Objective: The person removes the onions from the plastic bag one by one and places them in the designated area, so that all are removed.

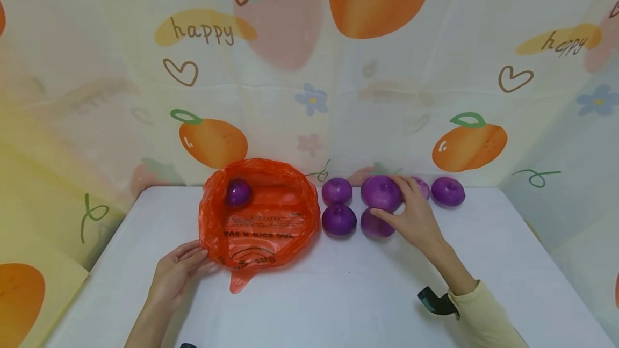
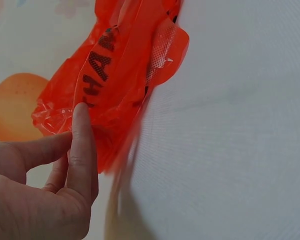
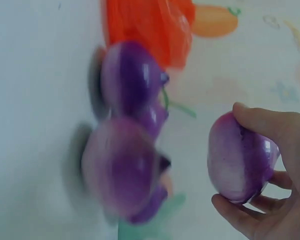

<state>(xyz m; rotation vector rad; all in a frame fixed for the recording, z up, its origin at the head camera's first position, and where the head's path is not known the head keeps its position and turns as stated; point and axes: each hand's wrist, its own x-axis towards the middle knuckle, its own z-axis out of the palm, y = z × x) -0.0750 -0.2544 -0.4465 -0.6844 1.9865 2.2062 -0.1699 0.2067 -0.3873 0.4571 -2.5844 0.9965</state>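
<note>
My right hand (image 1: 418, 219) grips a purple onion (image 3: 242, 157) between thumb and fingers. In the right wrist view it is raised off the table, apart from the other onions. Beneath it in the head view sits another onion (image 1: 378, 225). My left hand (image 1: 176, 270) lies at the left side of a red plastic bag (image 2: 102, 85), its nearly straight fingers against the bag's outer wall. The bag's mouth is spread wide, facing up, and one purple onion (image 1: 239, 193) lies inside at the back left. Printed lettering shows on the bag.
Two onions, a back one (image 1: 337, 191) and a front one (image 1: 339, 222), stand just right of the bag. Farther right are an onion (image 1: 448, 192) and one partly hidden behind my fingers (image 1: 411, 189). A printed cloth (image 1: 338, 122) rises behind the white table (image 1: 300, 310).
</note>
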